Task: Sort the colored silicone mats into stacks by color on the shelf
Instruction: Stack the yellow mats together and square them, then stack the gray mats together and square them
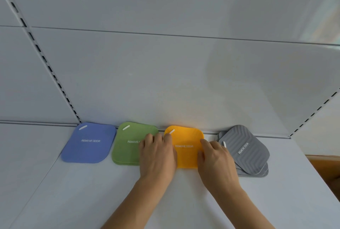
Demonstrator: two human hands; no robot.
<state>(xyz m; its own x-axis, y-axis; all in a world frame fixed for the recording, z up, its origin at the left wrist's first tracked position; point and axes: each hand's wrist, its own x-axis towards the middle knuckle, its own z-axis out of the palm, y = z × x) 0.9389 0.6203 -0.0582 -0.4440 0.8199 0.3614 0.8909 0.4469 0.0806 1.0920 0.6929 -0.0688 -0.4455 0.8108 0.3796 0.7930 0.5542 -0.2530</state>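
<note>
Four colours of silicone mats lie in a row along the back of the white shelf (pixel 92 192): a blue mat (pixel 89 143), a green stack (pixel 127 144), an orange mat (pixel 186 147) and a fanned, skewed grey stack (pixel 244 151). My left hand (pixel 158 155) lies flat with straight fingers over the green stack's right edge and the orange mat's left edge. My right hand (pixel 217 160) rests on the orange mat's right edge, thumb at its side, fingers loosely bent. I cannot tell how many mats lie under the orange one.
A white back panel (pixel 165 81) rises right behind the mats. Slotted uprights (pixel 46 63) stand at the left and right. A brown wooden surface (pixel 323 166) shows past the shelf's right edge.
</note>
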